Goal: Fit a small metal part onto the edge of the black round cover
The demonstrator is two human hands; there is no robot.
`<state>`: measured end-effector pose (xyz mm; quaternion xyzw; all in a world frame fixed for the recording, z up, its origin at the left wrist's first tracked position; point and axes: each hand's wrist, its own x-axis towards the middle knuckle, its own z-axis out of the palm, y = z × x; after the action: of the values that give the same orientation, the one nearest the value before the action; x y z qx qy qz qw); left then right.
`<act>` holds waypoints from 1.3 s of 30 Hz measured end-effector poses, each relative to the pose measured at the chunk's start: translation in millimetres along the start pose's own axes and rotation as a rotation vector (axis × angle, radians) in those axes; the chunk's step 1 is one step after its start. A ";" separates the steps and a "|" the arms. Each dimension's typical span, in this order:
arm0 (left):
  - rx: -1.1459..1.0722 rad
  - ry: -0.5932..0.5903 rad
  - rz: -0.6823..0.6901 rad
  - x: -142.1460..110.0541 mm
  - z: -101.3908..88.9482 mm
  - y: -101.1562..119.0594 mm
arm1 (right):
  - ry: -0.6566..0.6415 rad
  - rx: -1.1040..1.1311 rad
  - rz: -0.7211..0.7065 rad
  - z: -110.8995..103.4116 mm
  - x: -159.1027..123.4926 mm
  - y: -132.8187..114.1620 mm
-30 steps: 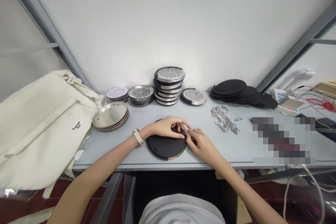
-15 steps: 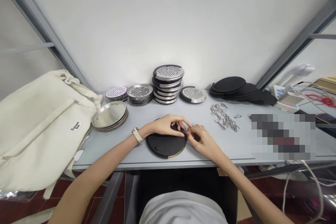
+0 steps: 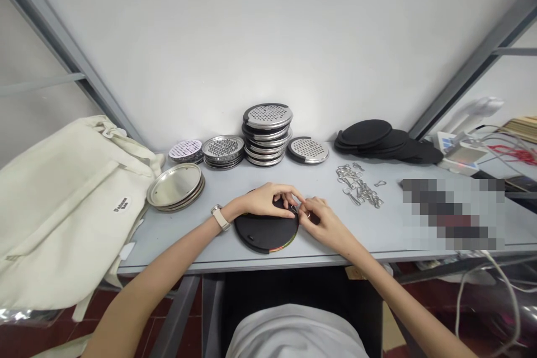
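Observation:
A round black disc lies flat near the table's front edge, with a thin coloured rim at its lower right. My left hand rests over its upper part, thumb and fingers curled at the right edge to hold it. Beside that edge, my right hand is closed, its fingertips pinching a small metal clip. Fingers partly hide the clip, so how it joins the disc cannot be made out. Loose spring-hook clips lie scattered to the right.
At the back stand a tall stack of round graters, a single grater and shorter grater piles. Plain metal discs are stacked left, near a cream bag. Black round pieces lie back right, near a power strip.
The view has shifted very slightly. Both hands stay at the disc's right edge, with the right fingers moving only a little around the clip.

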<state>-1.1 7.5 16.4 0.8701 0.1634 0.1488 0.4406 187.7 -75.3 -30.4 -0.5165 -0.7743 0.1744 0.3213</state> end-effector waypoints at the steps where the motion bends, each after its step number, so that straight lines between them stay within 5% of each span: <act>1: -0.001 0.000 -0.005 0.1 0.2 -0.1 | -0.003 -0.006 -0.007 0.2 -0.1 0.5; 26: 0.044 0.020 0.020 0.0 2.9 -5.1 | 0.079 0.049 0.041 -6.3 -1.8 -0.4; 39: 0.074 0.087 0.005 -0.5 4.3 -4.5 | 0.021 0.057 0.040 -1.7 -0.4 1.1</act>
<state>-0.5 6.7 10.2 0.8789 0.1858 0.1815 0.4000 189.7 -75.3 -30.0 -0.5243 -0.7552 0.1971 0.3405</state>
